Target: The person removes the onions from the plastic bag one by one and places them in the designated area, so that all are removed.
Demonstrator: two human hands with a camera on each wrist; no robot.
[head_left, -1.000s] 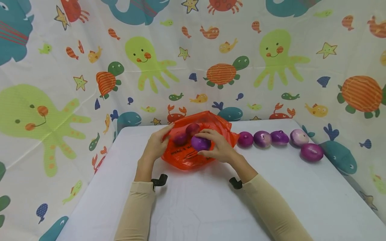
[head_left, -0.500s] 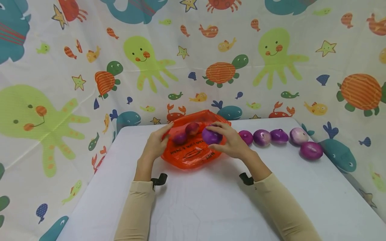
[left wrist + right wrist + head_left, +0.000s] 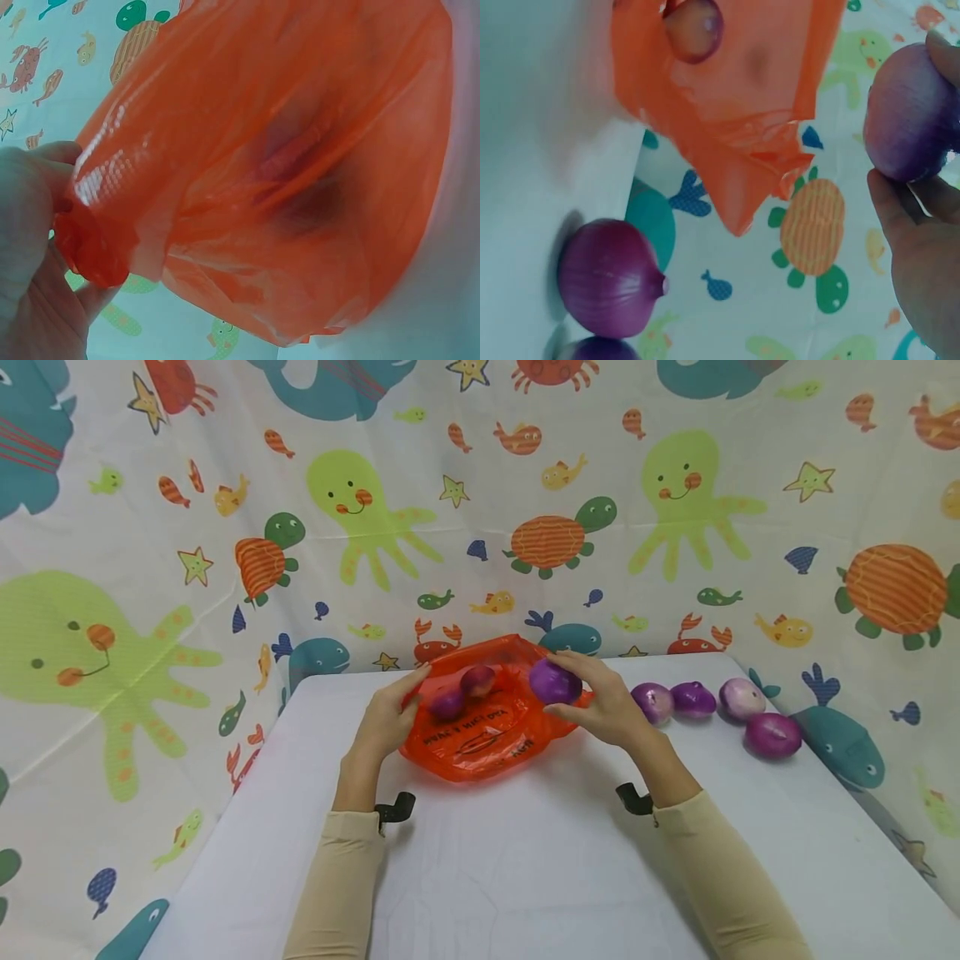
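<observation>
My left hand (image 3: 386,718) grips the bunched left edge of an orange-red plastic bag (image 3: 468,752). In the left wrist view the gathered plastic (image 3: 94,251) sits between the fingers and thumb. Two round purple-red onions show in the bag, one onion (image 3: 447,704) at the left and another onion (image 3: 477,681) behind it. My right hand (image 3: 606,703) holds a purple onion (image 3: 553,682) between fingers and thumb, raised over the bag's right side. The right wrist view shows this held onion (image 3: 907,112) apart from the bag.
On the white table (image 3: 480,868), several more onions lie in a row at the right, among them a pale onion (image 3: 742,699) and a purple onion (image 3: 772,736). Another onion (image 3: 607,277) is hidden behind my right hand in the head view. A sea-animal cloth (image 3: 480,468) hangs behind.
My right hand has carried the held onion up and rightward, from over the bag's middle to its right side. It now covers the nearest onion of the row. My left hand stays in place.
</observation>
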